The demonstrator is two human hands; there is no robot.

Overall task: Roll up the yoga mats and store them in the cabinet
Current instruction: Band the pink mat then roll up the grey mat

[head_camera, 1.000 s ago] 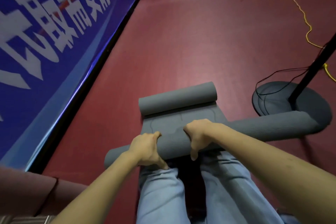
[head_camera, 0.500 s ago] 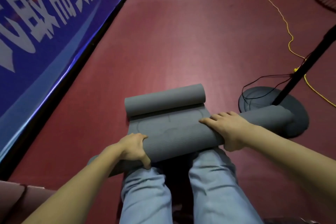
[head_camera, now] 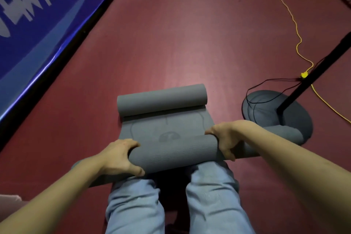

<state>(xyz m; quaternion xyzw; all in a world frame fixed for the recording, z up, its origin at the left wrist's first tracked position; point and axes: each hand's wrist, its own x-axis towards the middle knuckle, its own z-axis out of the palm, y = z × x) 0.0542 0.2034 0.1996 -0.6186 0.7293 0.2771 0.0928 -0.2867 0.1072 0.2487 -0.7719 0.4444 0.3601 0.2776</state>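
Two hands clamp the yoga mat (head_camera: 171, 150) roll on the floor (head_camera: 190, 43) by my knees: left hand (head_camera: 118, 157) and right hand (head_camera: 225, 138) fingers curl around it, keeping the coil tight.

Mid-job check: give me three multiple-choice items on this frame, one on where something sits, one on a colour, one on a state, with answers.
1. Where is the fan base?
A. right of the mat
B. against the blue banner
C. on the person's lap

2. What colour is the thin cable on the floor?
A. white
B. yellow
C. green

3. How does the yoga mat lie?
A. fully flat
B. fully rolled
C. rolled at both ends, flat strip between

Answers: 1 A, it stands beyond the right hand. 2 B, a yellow line crosses the red floor. 3 C, the left hand and right hand grip the near roll; another roll lies beyond.
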